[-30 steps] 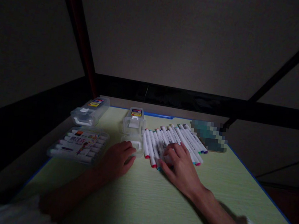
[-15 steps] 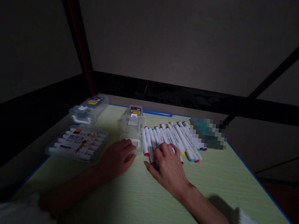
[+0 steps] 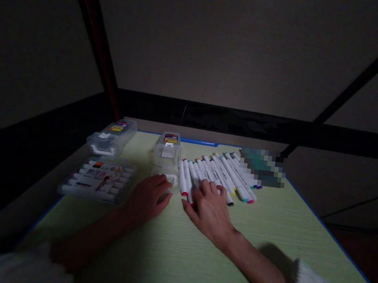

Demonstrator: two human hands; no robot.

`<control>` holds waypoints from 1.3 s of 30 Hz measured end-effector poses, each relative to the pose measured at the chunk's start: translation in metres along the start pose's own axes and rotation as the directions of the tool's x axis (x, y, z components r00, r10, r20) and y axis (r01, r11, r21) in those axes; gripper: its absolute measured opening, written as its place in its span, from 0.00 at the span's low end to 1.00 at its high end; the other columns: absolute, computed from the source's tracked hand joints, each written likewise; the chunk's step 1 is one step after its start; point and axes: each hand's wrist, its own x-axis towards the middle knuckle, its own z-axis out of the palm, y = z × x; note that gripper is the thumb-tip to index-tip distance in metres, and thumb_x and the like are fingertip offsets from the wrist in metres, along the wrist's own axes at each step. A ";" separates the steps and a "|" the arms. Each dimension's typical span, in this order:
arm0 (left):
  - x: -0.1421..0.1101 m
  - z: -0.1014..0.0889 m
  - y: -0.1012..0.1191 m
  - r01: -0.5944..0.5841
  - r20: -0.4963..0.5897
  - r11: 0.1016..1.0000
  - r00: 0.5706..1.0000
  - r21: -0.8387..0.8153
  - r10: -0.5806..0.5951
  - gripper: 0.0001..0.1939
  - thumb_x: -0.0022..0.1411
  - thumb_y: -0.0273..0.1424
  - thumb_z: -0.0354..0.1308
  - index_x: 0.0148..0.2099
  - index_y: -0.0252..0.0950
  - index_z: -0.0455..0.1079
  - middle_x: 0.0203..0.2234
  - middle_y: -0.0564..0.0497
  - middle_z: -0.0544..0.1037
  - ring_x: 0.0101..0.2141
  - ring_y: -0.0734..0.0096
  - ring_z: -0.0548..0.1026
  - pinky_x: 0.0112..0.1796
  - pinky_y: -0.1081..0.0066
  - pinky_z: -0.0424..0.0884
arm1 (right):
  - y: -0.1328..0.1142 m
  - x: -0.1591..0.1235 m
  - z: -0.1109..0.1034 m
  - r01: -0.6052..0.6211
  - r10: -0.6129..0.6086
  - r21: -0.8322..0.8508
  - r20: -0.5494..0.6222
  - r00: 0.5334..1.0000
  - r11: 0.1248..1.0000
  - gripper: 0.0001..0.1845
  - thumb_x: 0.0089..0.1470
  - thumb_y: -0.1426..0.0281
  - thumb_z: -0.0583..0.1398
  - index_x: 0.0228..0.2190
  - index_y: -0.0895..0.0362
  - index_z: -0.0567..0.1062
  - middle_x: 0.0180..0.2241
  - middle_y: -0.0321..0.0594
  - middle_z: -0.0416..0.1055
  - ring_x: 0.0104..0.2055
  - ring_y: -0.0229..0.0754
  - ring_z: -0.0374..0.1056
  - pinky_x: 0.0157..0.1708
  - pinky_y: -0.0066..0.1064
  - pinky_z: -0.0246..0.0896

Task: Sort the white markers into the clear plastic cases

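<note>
My right hand [image 3: 210,213] lies over the near ends of a row of white markers [image 3: 217,172] with coloured caps. Its fingers curl down on several of them, and the thumb reaches out left beside a red-capped one; the fingertips are hidden. Left of the row, my left hand [image 3: 149,196] rests at the near edge of a clear plastic case [image 3: 168,157], which stands open toward me. The left thumb is apart from the fingers, with no object visible between them. The hand covers part of the case's near flap.
A closed clear case [image 3: 98,180] with markers inside lies left of my left hand. Behind it sits another clear case [image 3: 112,137] with a white latch. A pixelated greenish flat object [image 3: 263,167] lies at the far right of the light green table [image 3: 174,259]. Dark panels stand beyond.
My right hand has shifted slightly left along the markers, showing more of a black-capped marker beside it. My left hand and the cases stay almost where they were.
</note>
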 end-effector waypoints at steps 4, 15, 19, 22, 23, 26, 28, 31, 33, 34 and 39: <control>0.000 0.000 0.000 0.004 0.011 1.000 1.000 0.002 -0.004 0.05 0.58 0.27 0.52 0.38 0.34 0.68 0.32 0.48 0.72 0.34 0.67 0.70 0.36 0.68 0.69 | -0.001 0.000 -0.001 -0.012 0.012 -0.008 -0.021 1.000 1.000 0.16 0.57 0.62 0.49 0.27 0.57 0.70 0.33 0.45 0.64 0.39 0.49 0.59 0.36 0.41 0.48; 0.000 0.000 0.000 0.008 0.038 1.000 0.999 0.025 -0.009 0.06 0.57 0.26 0.53 0.38 0.34 0.68 0.33 0.48 0.72 0.34 0.67 0.71 0.36 0.68 0.70 | 0.007 0.004 -0.008 0.014 -0.015 -0.042 -0.040 0.999 0.999 0.12 0.55 0.65 0.51 0.27 0.58 0.69 0.27 0.43 0.71 0.35 0.47 0.61 0.36 0.39 0.44; -0.001 0.000 -0.001 0.002 0.037 1.000 0.999 0.026 -0.003 0.05 0.58 0.26 0.53 0.38 0.33 0.68 0.32 0.48 0.72 0.34 0.68 0.71 0.36 0.69 0.69 | 0.011 0.005 -0.008 -0.003 0.001 -0.029 -0.098 0.995 1.000 0.12 0.55 0.64 0.51 0.26 0.58 0.68 0.23 0.42 0.70 0.32 0.46 0.62 0.36 0.38 0.43; -0.001 -0.001 -0.001 -0.001 0.025 0.999 1.000 0.044 0.000 0.05 0.58 0.26 0.53 0.38 0.33 0.68 0.32 0.48 0.72 0.34 0.67 0.71 0.36 0.68 0.68 | 0.013 0.005 -0.007 -0.017 0.020 0.026 -0.152 0.988 1.000 0.12 0.54 0.64 0.51 0.25 0.57 0.67 0.22 0.40 0.70 0.29 0.44 0.62 0.36 0.37 0.43; -0.001 -0.002 -0.001 -0.005 0.016 0.999 1.000 0.051 0.004 0.05 0.57 0.26 0.53 0.38 0.33 0.68 0.32 0.48 0.73 0.34 0.66 0.71 0.37 0.67 0.68 | 0.014 0.005 -0.006 -0.021 0.030 0.054 -0.166 0.986 0.998 0.12 0.54 0.64 0.51 0.25 0.57 0.67 0.21 0.40 0.69 0.28 0.44 0.62 0.36 0.37 0.43; 0.000 -0.005 0.001 -0.022 -0.024 0.998 0.999 0.060 0.024 0.06 0.54 0.26 0.54 0.37 0.33 0.68 0.32 0.47 0.73 0.35 0.64 0.70 0.39 0.62 0.67 | 0.018 0.003 -0.002 -0.029 0.061 0.167 -0.195 0.979 0.986 0.10 0.54 0.65 0.51 0.26 0.57 0.65 0.20 0.37 0.68 0.25 0.41 0.61 0.36 0.36 0.45; 0.001 -0.007 0.004 -0.040 -0.055 0.998 0.998 0.057 0.043 0.08 0.53 0.26 0.55 0.38 0.33 0.69 0.32 0.47 0.73 0.36 0.62 0.69 0.41 0.59 0.66 | 0.020 0.002 0.001 -0.026 0.084 0.247 -0.226 0.971 0.969 0.08 0.54 0.66 0.51 0.26 0.56 0.64 0.20 0.35 0.68 0.24 0.40 0.61 0.37 0.35 0.46; 0.000 -0.008 0.008 -0.104 -0.090 0.993 0.990 0.052 0.109 0.11 0.53 0.27 0.55 0.41 0.34 0.69 0.38 0.45 0.72 0.41 0.60 0.68 0.45 0.57 0.64 | 0.021 0.001 0.004 0.014 0.090 0.328 -0.300 0.950 0.944 0.06 0.53 0.68 0.53 0.26 0.56 0.62 0.19 0.32 0.66 0.22 0.39 0.61 0.38 0.36 0.48; 0.000 -0.007 0.011 -0.166 -0.086 0.985 0.982 0.056 0.170 0.14 0.55 0.28 0.54 0.44 0.33 0.69 0.44 0.42 0.70 0.45 0.59 0.67 0.50 0.55 0.61 | 0.021 0.001 0.005 0.042 0.085 0.350 -0.338 0.937 0.936 0.06 0.52 0.69 0.53 0.25 0.55 0.61 0.19 0.32 0.66 0.23 0.39 0.62 0.39 0.36 0.49; 0.000 -0.007 0.013 -0.192 -0.072 0.980 0.978 0.059 0.196 0.15 0.55 0.28 0.54 0.46 0.33 0.68 0.47 0.41 0.69 0.47 0.58 0.66 0.52 0.53 0.58 | 0.021 0.001 0.005 0.055 0.078 0.353 -0.352 0.933 0.934 0.06 0.52 0.69 0.53 0.25 0.55 0.61 0.19 0.32 0.66 0.23 0.39 0.62 0.39 0.37 0.49; 0.002 -0.003 0.025 -0.238 -0.001 0.969 0.971 0.063 0.239 0.20 0.57 0.28 0.52 0.53 0.35 0.63 0.56 0.40 0.61 0.56 0.55 0.58 0.56 0.47 0.46 | 0.019 0.000 0.003 0.140 0.027 0.341 -0.440 0.898 0.929 0.06 0.54 0.71 0.53 0.26 0.55 0.61 0.20 0.33 0.65 0.23 0.39 0.61 0.38 0.37 0.50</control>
